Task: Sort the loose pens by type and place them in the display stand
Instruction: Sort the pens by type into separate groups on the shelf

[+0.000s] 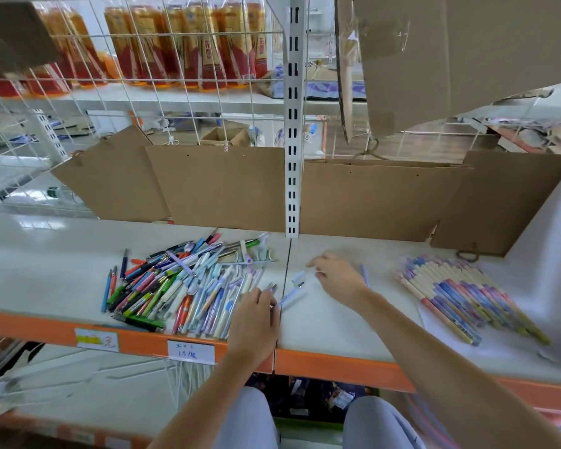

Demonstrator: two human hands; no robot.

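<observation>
Your hands work at a shelf strewn with loose pens, price tags on its orange front edge.

The white tag (190, 352) carries handwriting too blurred to read; the yellow-marked tag (96, 339) beside it ends in a red character. Your left hand (255, 322) pinches a lilac pen (291, 295) at the right edge of the mixed pen pile (182, 283) lying on the pale shelf (337, 332). Your right hand (339, 276) hovers palm-down, fingers loosely spread, gripping nothing, with a pale cap (298, 276) just beside it. Well to the right, matching patterned pens (467, 299) lie fanned in a row. Brown cardboard boxes (221, 186) stand along the back, their contents hidden.
</observation>
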